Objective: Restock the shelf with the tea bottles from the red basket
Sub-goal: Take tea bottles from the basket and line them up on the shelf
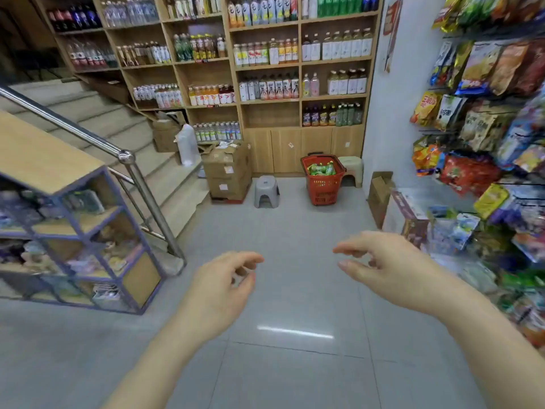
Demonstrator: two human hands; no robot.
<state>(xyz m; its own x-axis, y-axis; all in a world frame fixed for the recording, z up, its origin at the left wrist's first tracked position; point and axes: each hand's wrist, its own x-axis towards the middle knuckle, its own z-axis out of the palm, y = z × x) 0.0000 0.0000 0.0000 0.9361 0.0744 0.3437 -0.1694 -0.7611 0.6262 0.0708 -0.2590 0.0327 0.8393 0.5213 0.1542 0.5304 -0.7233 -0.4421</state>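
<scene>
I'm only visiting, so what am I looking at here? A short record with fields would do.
place: shop floor facing a wooden drinks shelf
left hand: over the floor, fingers loosely curled, holding nothing
right hand: likewise, holding nothing
red basket: on the floor below the shelf, far from both hands
tea bottles: green, lying in the basket
empty compartment: lowest shelf row, above and left of the basket

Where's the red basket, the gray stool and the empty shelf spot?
red basket [323, 187], head view, on its front mesh wall.
gray stool [267, 184], head view, on its seat top.
empty shelf spot [270, 115], head view, on the bare back panel.
</scene>
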